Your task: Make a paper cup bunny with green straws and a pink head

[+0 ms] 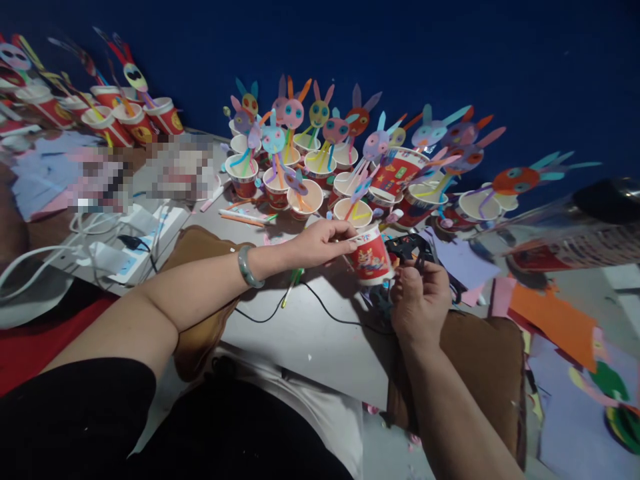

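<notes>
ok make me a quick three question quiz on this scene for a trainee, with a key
1. Which hand holds the red printed paper cup?
2. True or false: the smooth grey-green ring-shaped bangle is on the left wrist.
3. The plain wall behind the colourful long-eared cut-out figures is: a) white, b) dark blue, c) orange.

Key: 1. The left hand. 2. True. 3. b.

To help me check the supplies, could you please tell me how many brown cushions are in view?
2: one cushion is partly covered by the left forearm; the other cushion is partly covered by the right forearm. Others could be hidden.
</notes>
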